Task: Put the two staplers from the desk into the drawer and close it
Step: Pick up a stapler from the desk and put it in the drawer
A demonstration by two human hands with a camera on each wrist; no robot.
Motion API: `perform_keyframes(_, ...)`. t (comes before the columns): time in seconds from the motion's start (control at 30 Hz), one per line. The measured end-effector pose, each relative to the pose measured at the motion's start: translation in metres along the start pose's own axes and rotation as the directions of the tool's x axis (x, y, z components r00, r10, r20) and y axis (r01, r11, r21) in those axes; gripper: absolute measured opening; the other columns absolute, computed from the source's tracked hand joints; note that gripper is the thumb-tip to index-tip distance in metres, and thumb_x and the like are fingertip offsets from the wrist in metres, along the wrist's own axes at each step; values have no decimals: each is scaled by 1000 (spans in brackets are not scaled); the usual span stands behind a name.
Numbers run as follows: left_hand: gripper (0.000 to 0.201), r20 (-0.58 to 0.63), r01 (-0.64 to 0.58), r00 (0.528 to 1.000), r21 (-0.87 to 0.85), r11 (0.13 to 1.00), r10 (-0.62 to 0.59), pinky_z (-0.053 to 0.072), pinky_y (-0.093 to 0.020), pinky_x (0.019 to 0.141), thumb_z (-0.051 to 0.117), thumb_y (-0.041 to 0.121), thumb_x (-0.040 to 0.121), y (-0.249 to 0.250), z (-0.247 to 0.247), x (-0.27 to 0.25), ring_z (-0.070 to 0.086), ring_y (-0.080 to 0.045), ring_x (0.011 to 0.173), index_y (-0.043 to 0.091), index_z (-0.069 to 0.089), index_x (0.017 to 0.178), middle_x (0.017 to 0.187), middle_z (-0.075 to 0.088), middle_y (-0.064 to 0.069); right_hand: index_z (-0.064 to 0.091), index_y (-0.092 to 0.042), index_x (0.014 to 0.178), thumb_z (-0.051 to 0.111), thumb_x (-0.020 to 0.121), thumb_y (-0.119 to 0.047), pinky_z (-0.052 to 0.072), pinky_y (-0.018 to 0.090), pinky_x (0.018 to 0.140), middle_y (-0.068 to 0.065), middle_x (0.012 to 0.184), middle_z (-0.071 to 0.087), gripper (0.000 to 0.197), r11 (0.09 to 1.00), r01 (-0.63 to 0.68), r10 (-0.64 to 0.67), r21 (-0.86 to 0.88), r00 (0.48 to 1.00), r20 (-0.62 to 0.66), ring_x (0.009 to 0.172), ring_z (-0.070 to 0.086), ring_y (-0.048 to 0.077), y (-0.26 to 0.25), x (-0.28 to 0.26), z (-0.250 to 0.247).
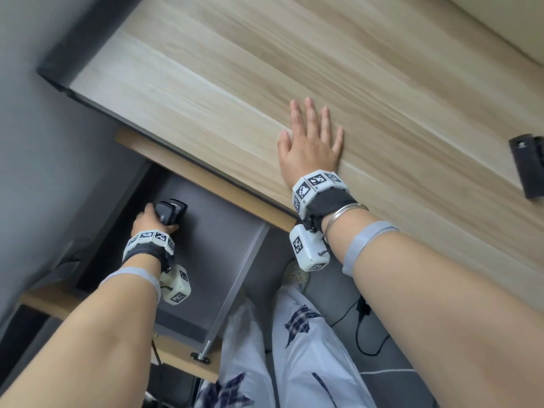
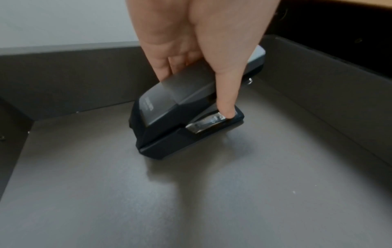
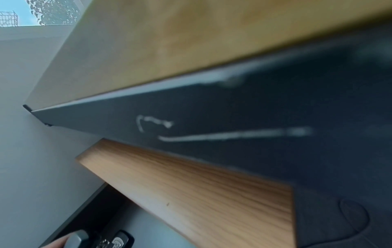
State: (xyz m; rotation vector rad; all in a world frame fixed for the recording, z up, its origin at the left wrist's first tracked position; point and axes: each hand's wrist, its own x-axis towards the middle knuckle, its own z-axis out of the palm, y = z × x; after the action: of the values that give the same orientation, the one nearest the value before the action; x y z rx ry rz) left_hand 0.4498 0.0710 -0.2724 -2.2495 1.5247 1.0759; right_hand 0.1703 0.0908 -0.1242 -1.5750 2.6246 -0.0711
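The left hand (image 2: 191, 42) is clamped on a stapler (image 2: 186, 117), fingers along one long side and the thumb down the other, thumb tip landing right by the shiny metal bit at its nose. Looks to me like that side-on pinch lets it go down flat on its base. It's inside the open drawer (image 1: 223, 248), at or just above the floor, up by the inner end under the desk (image 1: 265, 69), and a shadow under it makes contact hard to call. The stapler is a chunky black one with a smooth sloped top, some tiny print I can't read, and a silver strip in the gap. The right hand (image 1: 309, 142) lies flat on the desk with fingers spread, holding nothing, probably just bracing. Further right along the desk, at the frame's edge, sits another black stapler (image 1: 528, 166), so I'd guess that one's next.
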Motion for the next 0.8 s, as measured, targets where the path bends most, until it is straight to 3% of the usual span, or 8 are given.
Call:
perform_keyframes(0.13,76,-33,-17,999,-57,998,15,42,-44,103,80,25,68,8,-18,-14,50,-39,123,6,43,131,132,51,-22,11,-35,151,29,97,-42,6,51,120,-8,162,9,57,1000,2,-2,10,1000,31,151,7,21,-1,-1,-3)
perform_keyframes(0.23,67,-79,-57,996,-69,996,52,41,-42,105,77,31,72,23,-44,-36,51,-36,124,8,49,129,130,56,-20,10,-35,151,29,98,-41,4,51,119,-8,162,7,57,999,2,-5,32,996,84,151,5,21,-1,-1,-8)
perform_keyframes(0.4,42,-123,-150,983,-80,985,140,44,-33,93,68,31,81,62,-102,-84,60,-30,113,5,62,112,117,68,-13,15,-34,151,35,97,-38,4,49,121,-10,162,7,57,994,24,-46,111,978,202,151,4,19,6,2,-24)
perform_keyframes(0.57,40,-160,-252,958,-63,966,239,44,-33,93,64,36,83,115,-153,-127,60,-31,112,4,65,107,118,66,-15,27,-30,148,41,96,-32,10,47,120,-3,160,21,54,979,-49,-9,199,959,284,149,15,21,22,9,-54)
perform_keyframes(0.63,39,-135,-294,949,-47,955,286,44,-31,89,64,35,83,141,-161,-138,60,-30,110,5,64,107,119,66,-14,30,-27,147,40,97,-32,12,46,119,-1,158,27,51,979,-65,3,195,952,305,147,18,22,34,13,-67)
perform_keyframes(0.73,36,-92,-365,928,-36,930,360,42,-29,78,64,33,84,187,-159,-153,61,-27,94,6,63,107,116,67,-13,37,-24,142,40,97,-31,17,44,117,0,152,36,46,986,-62,13,158,955,295,144,25,22,63,22,-87)
perform_keyframes(0.8,33,-77,-405,912,-28,914,402,41,-27,75,64,31,84,217,-150,-163,61,-28,96,7,63,106,116,68,-12,42,-23,139,41,96,-28,21,44,115,2,148,42,44,987,-89,50,131,960,277,141,30,23,90,30,-98)
